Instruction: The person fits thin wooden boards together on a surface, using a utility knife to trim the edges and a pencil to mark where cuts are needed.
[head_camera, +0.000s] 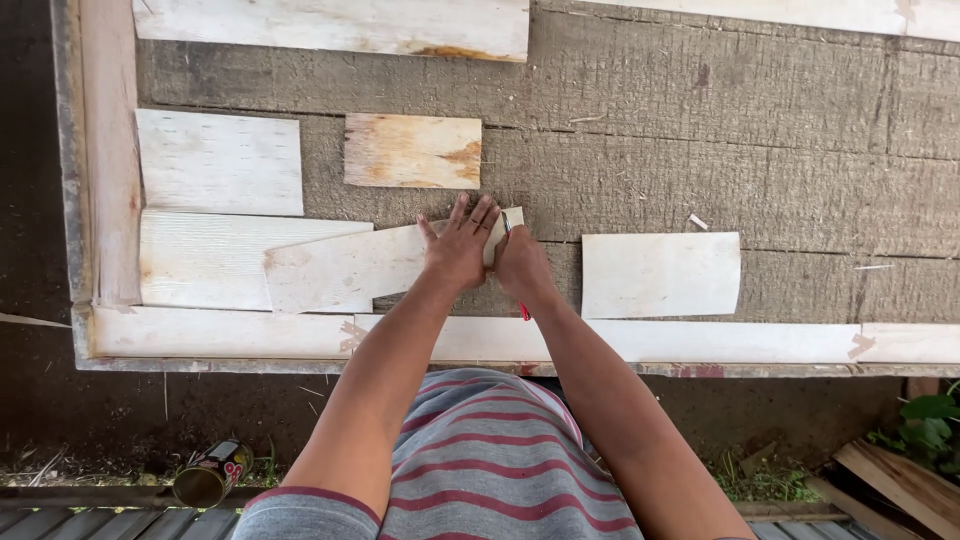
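From up here I see my left hand (458, 247) spread flat, fingers splayed, pressing down on the right end of a pale strip of thin wood (345, 268). It grasps nothing; it only pins the strip to the table (700, 110). My right hand (522, 262) sits just beside it, touching it at the thumb side, and is clenched round a small red-handled cutter (508, 228); the blade end pokes out above the knuckles, the red tail shows below the wrist.

The strip's long axis runs left to right, tilted a little so its right end rides higher. Nearly all of its length stretches away to the left of both hands, and its left part lies on top of a wider white sheet (200, 258). The tool meets the strip at its right end, right at my left fingertips, so the right hand is the nearer one to that edge.

Another white piece (660, 274) lies apart to the right, a yellowish piece (412, 150) just above the hands, and a long white board (250, 335) runs along the near edge of the table.
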